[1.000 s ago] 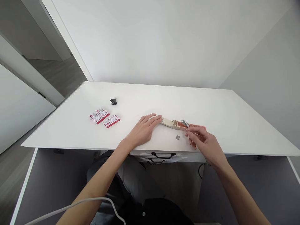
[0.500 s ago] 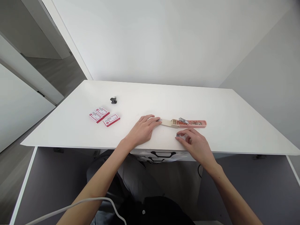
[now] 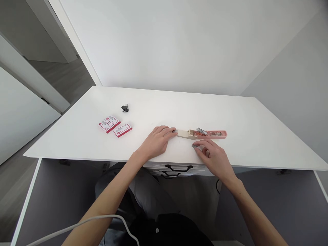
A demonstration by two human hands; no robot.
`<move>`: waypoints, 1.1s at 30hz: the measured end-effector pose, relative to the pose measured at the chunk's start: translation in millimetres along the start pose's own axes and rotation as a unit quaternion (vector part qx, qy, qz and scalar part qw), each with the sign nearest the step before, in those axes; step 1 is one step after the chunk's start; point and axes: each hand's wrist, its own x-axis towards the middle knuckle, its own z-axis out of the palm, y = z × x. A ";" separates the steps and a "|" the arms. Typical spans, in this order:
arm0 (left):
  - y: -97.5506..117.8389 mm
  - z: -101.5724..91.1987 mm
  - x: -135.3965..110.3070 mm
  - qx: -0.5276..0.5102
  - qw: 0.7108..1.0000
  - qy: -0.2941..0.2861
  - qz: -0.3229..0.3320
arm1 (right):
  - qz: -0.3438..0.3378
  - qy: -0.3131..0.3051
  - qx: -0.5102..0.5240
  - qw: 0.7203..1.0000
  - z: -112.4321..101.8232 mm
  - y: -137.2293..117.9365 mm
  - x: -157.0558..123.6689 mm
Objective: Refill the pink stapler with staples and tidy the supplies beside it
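An opened stapler (image 3: 202, 133), beige at its left half and pink at its right, lies flat across the white table (image 3: 179, 109). My left hand (image 3: 156, 141) rests on the table with its fingertips against the stapler's left end. My right hand (image 3: 214, 157) pinches a small grey strip of staples (image 3: 195, 146) between thumb and fingers, just in front of the stapler's middle.
Three red-and-white staple boxes (image 3: 114, 126) lie at the left of the table, with a black binder clip (image 3: 124, 108) behind them. A drawer unit with black handles (image 3: 178, 168) sits under the table's front edge. A white cable (image 3: 84, 223) runs over my left arm.
My right hand left the stapler's pink end, came down and left to the grey staple strip on the table and closed on it. The left hand stayed in place.
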 end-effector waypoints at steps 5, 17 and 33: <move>1.2 -1.2 -0.4 -0.004 1.000 0.002 0.003 | 0.002 0.010 0.012 1.000 2.8 4.3 -0.3; 2.1 -1.5 0.1 -0.008 1.000 -0.003 -0.002 | 0.040 0.043 -0.003 0.998 9.8 0.0 5.5; 3.5 -1.8 0.3 -0.007 1.000 0.001 -0.006 | 0.022 0.018 -0.016 0.999 8.3 -6.7 4.5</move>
